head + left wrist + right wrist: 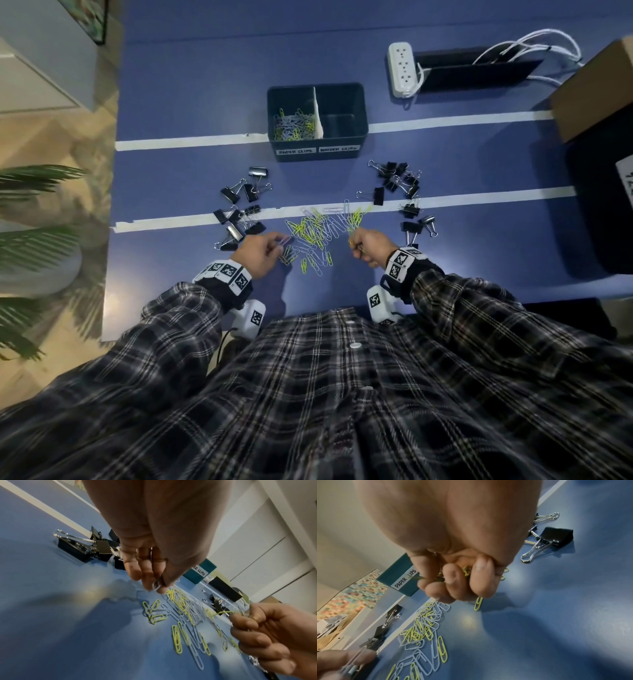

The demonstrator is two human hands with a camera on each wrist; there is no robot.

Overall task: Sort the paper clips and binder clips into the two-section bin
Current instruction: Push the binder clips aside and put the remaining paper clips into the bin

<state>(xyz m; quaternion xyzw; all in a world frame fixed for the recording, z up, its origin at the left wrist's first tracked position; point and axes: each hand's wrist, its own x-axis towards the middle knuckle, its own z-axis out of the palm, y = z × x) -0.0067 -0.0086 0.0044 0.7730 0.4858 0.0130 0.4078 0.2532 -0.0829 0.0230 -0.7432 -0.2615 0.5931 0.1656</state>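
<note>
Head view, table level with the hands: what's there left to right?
Left cluster of binder clips → left hand pinching a paper clip → loose pile of paper clips → right hand gripping a bunch of paper clips → right cluster of binder clips.

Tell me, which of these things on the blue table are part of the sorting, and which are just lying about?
Part of the job: two-section bin, loose paper clips, binder clips, left hand, right hand.

Just lying about: power strip, cardboard box, plant.
</note>
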